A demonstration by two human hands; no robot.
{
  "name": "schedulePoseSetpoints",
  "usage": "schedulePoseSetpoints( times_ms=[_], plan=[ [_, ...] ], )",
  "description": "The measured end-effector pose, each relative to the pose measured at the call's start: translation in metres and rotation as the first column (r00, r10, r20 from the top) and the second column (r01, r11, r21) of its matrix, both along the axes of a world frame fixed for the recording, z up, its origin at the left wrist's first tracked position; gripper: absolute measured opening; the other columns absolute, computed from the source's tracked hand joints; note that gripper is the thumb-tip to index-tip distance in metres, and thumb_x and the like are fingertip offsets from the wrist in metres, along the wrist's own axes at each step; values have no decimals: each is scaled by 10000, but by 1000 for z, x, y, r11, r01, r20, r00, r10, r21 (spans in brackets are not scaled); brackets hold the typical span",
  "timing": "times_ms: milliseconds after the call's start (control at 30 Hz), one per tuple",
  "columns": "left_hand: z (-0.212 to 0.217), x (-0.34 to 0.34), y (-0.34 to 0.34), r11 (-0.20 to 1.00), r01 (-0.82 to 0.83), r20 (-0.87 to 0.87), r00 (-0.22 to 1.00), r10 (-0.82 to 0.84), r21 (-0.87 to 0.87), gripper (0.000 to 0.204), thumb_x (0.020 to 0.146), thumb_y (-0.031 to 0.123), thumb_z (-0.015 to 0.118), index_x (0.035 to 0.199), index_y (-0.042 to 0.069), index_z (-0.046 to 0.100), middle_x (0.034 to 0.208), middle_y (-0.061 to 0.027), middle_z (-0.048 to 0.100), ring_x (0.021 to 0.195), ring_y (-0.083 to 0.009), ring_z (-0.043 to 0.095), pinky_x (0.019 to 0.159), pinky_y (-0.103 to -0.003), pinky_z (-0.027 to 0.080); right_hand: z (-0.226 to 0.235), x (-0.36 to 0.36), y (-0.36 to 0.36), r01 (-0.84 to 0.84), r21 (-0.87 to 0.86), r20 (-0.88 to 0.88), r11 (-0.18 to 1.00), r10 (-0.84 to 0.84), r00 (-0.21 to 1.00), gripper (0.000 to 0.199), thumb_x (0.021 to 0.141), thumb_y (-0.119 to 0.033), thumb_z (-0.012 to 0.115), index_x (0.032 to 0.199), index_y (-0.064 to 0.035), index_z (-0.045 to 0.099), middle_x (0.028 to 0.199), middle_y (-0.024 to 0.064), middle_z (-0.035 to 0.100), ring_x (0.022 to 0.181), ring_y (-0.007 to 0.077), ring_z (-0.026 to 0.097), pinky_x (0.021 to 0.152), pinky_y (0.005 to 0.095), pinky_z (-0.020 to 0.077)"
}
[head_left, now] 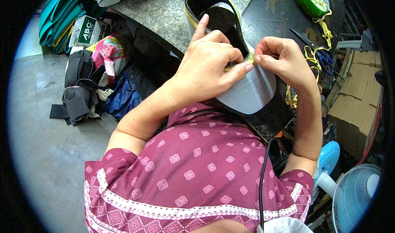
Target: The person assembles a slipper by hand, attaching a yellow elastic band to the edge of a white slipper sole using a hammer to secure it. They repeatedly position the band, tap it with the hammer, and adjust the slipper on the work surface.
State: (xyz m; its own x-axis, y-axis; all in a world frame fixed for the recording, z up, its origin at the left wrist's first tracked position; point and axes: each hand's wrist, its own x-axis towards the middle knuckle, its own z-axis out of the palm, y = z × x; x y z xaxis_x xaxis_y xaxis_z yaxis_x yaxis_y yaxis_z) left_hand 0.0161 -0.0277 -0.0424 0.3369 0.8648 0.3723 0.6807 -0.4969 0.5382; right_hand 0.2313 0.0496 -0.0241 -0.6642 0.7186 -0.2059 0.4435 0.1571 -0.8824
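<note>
A grey shoe upper [247,89] with a black lining and a yellow-green edge strip lies on the dark worktable [271,15] in front of me. My left hand [207,64] grips the upper at its rim, thumb pressed along the edge and forefinger raised. My right hand [284,60] pinches the yellow-green edge strip just right of the left thumb. The two hands almost touch at the rim.
A roll of yellow-green strip [310,0] and scissors [317,47] lie at the table's far right. Stacked cardboard boxes [360,93] and two blue fans [354,192] stand on the right. Piles of fabric and bags [90,72] sit on the floor at left.
</note>
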Motion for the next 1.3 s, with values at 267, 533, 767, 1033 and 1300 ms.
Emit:
schedulePoseSetpoints(
  times_ms=[267,533,767,1033,1300],
  plan=[
    [-3,0,1,999,20,-3,1000,-20,-25,227,843,307,738,884,86,767,762,-43,680,892,-216,643,1192,-601,196,6,6,-2,16,-97,-11,995,-17,1000,122,869,-127,698,864,-8,670,707,-82,536,628,8,437,541,203,341],
    [-4,-1,1,999,37,15,999,-37,-33,222,832,306,749,895,94,769,755,-33,672,887,-214,643,1192,-601,198,-2,4,1,-44,53,70,998,40,997,106,858,-104,706,862,-5,669,698,-73,541,625,11,442,541,206,355],
    [3,4,11,993,119,72,990,-118,-11,169,820,257,783,916,121,749,837,-24,651,968,-212,639,1186,-593,159,14,7,-10,57,16,-32,998,-57,998,138,837,-125,735,836,-14,654,686,-64,554,618,14,458,533,201,355],
    [21,-18,16,973,211,-40,976,-216,-94,183,861,228,724,986,96,752,1030,-75,656,1181,-268,562,1162,-633,169,19,12,-27,78,-161,-95,984,-94,991,173,888,-168,720,894,-2,674,753,-62,600,653,13,484,561,194,356],
    [13,-24,-1,985,71,-58,995,-81,-155,260,839,244,728,1015,57,770,1011,-133,639,1133,-291,541,1093,-514,312,1,3,-21,40,-30,-32,999,-41,999,151,896,-144,696,902,6,678,767,-57,592,703,25,488,620,197,386]
  ],
)
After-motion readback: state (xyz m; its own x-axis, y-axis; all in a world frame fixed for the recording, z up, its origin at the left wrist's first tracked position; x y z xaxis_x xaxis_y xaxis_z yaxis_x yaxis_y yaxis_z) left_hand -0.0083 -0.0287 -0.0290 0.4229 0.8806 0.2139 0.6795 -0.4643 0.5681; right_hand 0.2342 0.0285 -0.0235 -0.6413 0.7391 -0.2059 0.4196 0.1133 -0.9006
